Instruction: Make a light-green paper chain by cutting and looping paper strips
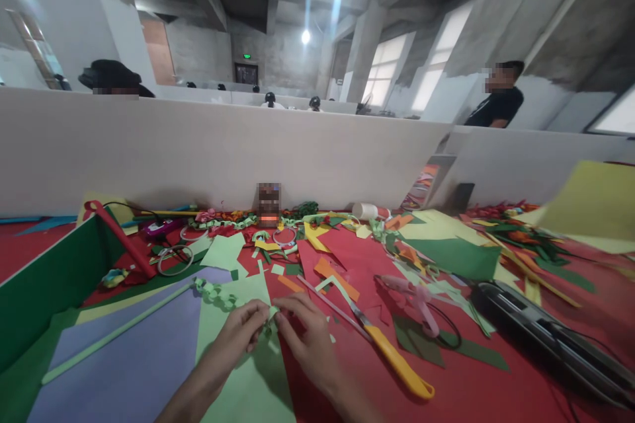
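My left hand (243,330) and my right hand (305,334) meet low in the middle of the view, both pinching the near end of a folded light-green paper strip (218,295). The strip runs zigzag away to the upper left over a light-green paper sheet (248,377). Under that sheet lies a purple sheet (129,357). Just right of my right hand a craft knife with a yellow handle (391,357) rests on the red table (471,390).
A pink glue gun (417,294) and a black device (546,330) lie to the right. Coloured paper scraps, wire rings (174,259) and a red tube (122,238) are strewn toward a white partition (198,152). A person in black (499,106) stands beyond it.
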{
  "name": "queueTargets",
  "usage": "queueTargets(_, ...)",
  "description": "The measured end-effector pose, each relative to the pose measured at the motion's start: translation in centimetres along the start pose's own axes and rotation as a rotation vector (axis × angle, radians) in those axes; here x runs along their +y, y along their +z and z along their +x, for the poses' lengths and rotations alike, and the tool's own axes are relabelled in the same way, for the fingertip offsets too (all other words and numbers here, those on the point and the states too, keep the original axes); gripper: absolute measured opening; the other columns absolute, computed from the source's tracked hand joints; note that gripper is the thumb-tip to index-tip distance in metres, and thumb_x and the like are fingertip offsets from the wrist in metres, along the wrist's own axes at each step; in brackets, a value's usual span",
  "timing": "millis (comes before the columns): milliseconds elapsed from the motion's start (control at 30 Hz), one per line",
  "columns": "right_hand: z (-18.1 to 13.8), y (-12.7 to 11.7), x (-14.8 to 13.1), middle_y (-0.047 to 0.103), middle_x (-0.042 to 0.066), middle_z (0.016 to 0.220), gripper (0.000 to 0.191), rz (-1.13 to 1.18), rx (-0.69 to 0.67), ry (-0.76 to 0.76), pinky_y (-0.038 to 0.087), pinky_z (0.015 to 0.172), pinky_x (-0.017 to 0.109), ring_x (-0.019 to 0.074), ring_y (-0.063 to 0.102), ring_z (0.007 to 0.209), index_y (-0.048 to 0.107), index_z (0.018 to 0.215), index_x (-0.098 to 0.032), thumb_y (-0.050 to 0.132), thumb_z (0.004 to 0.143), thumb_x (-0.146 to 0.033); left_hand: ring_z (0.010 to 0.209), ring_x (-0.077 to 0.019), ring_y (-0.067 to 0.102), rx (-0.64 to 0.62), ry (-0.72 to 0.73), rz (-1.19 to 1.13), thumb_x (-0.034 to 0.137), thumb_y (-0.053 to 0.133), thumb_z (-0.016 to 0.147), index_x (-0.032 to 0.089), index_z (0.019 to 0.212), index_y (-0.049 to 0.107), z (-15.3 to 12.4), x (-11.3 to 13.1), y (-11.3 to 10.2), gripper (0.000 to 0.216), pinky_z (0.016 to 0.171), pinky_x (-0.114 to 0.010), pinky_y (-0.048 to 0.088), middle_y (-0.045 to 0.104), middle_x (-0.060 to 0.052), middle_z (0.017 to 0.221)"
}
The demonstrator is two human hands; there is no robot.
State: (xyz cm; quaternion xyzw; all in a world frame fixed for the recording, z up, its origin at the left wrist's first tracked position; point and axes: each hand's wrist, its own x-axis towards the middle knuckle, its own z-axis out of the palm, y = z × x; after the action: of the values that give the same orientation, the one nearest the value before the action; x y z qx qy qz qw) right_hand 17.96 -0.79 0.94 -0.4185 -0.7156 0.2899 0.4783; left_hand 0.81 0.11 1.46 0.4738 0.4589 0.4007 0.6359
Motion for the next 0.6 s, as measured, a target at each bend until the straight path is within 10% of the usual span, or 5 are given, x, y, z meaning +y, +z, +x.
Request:
queueTargets(367, 1.6, -1.2, 1.6, 0.073, 0.006, 0.077, 0.026, 0.227, 0.220, 0.335, 0.052, 0.070, 0.030, 0.0213, 0.068, 0.072, 0.071, 0.089, -0.016, 0.067, 0.088, -0.042, 0.092, -0.0244, 0.065, 0.404, 0.532, 0.857, 0.037, 0.047, 0.100, 0.023, 0.097, 0.068, -0.2, 0.3, -3.3, 0.025, 0.081, -0.035, 0.050, 0.071, -0.006, 0.099)
queueTargets(600, 2.3, -2.5, -0.4, 0.071, 0.014, 0.125, 0.043, 0.504, 0.128, 0.374, 0.055, 0.093, 0.039, 0.0279, 0.069, 0.113, 0.065, 0.121, -0.021, 0.065, 0.091, -0.052, 0.104, -0.0208, 0.068, -0.066, 0.690, 1.217, 0.023, 0.047, 0.102, 0.027, 0.108, 0.071, -0.6, -0.4, -1.7, 0.025, 0.092, -0.033, 0.053, 0.074, -0.004, 0.111)
